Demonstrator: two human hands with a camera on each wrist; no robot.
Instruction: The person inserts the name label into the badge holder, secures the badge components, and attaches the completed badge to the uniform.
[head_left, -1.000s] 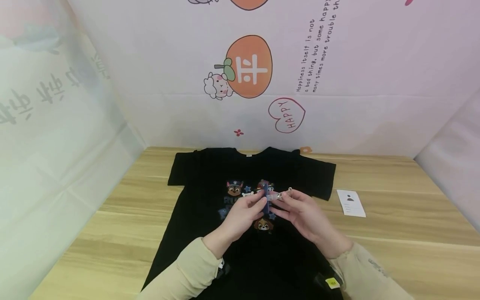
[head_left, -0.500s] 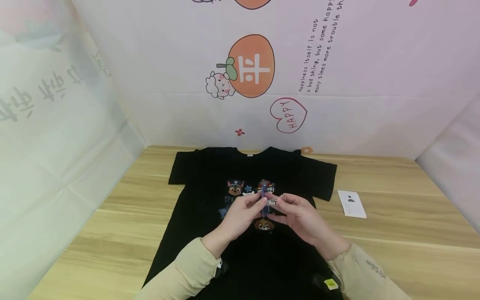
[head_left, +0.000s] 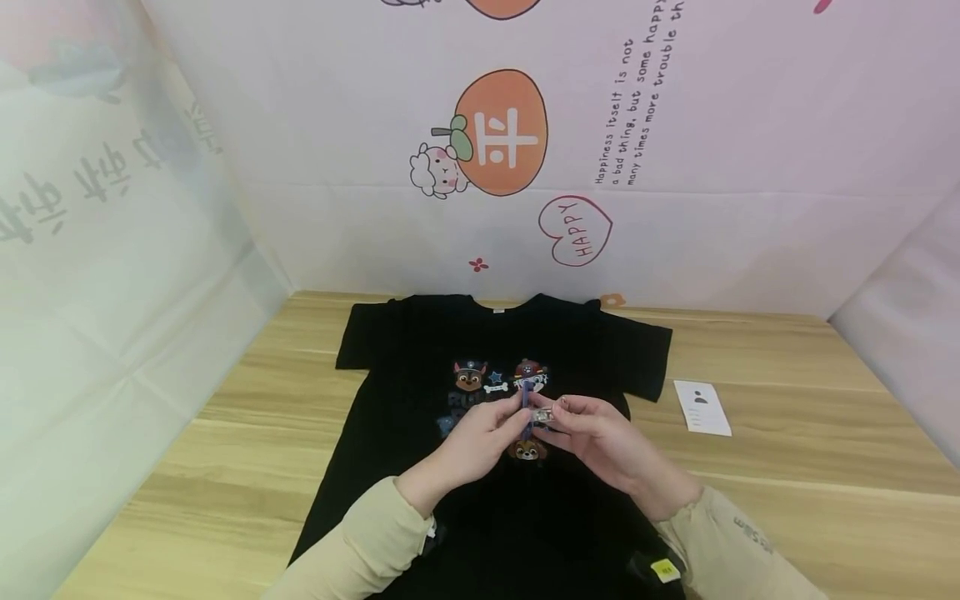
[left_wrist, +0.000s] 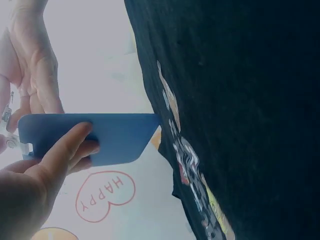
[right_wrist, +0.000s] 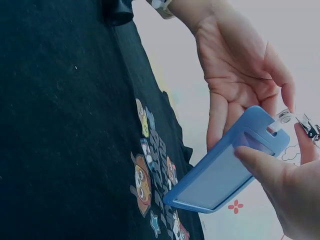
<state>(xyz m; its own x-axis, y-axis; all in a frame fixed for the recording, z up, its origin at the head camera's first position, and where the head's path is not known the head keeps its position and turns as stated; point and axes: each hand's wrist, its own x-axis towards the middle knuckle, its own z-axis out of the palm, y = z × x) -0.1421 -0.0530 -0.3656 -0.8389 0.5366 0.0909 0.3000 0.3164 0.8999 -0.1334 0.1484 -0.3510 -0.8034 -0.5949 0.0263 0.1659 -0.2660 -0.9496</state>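
A blue badge holder point(right_wrist: 215, 170) with a clear window is held on edge above the black T-shirt point(head_left: 450, 333). My left hand point(head_left: 480, 442) grips it, with fingers on its plain back point(left_wrist: 115, 140) in the left wrist view. From the other side my right hand point(head_left: 607, 442) pinches the metal clip point(right_wrist: 311, 131), which hangs on a clear strap point(right_wrist: 281, 118) through the holder's slot. One right finger touches the window. A white card point(head_left: 702, 407) with a dark person icon lies on the table to the right of the shirt.
The shirt lies spread, printed side up, on a wood-grain table point(head_left: 810, 400). A patterned white cloth point(head_left: 360, 167) forms the back wall, with more white cloth at both sides. Dark straps sit at both wrists.
The clip and clear strap have moved down and a little left, with my right hand closer to the holder. My left hand has sunk slightly. Shirt and card stay put.
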